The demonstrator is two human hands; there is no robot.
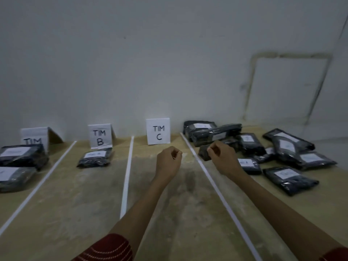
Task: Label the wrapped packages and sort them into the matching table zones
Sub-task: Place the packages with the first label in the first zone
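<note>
My left hand [169, 159] hovers over the TIM C zone with its fingers curled loosely and nothing visible in them. My right hand [222, 157] is held just right of the white divider, fingers curled, in front of a small dark package [204, 151]; whether it touches it is unclear. A heap of black wrapped packages [288, 147] with white labels fills the right side. One labelled package [96, 157] lies in the TIM B zone. Two packages [20, 155] lie stacked in the leftmost zone. The sign TIM C [158, 131] stands at the back.
White tape strips [127, 178] split the tan table [84, 213] into lanes. Signs TIM B [99, 136] and a partly hidden TIM sign [34, 136] stand against the grey wall. A red patterned sleeve [107, 249] shows at the bottom.
</note>
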